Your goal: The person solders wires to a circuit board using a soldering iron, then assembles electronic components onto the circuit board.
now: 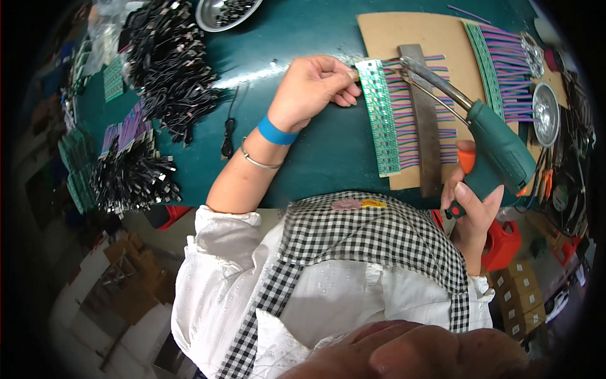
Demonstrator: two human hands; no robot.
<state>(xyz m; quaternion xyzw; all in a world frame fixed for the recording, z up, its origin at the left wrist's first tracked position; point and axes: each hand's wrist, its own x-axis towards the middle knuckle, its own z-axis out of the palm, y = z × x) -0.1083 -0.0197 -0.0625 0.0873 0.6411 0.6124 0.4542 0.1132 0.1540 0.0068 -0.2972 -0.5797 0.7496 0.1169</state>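
My right hand [470, 203] is wrapped round the handle of a green soldering gun [502, 145] with an orange trigger. Its metal tip reaches left to the top of a green circuit board panel [382, 120]. My left hand [322, 85] is closed in a pinch at that panel's upper left edge; what lies between the fingertips is too small to make out. Pink and blue wires [407, 140] run rightward from the panel in a row. A flat dark metal bar [424, 136] lies across them, on a brown board [385, 31].
A second wired panel [486, 69] lies at the right, near a round metal dish [546, 114]. Heaped black cables [167, 69] and wired pieces with connectors [132, 174] cover the left side. One cable [228, 136] lies alone. A metal bowl [205, 19] stands at the far edge.
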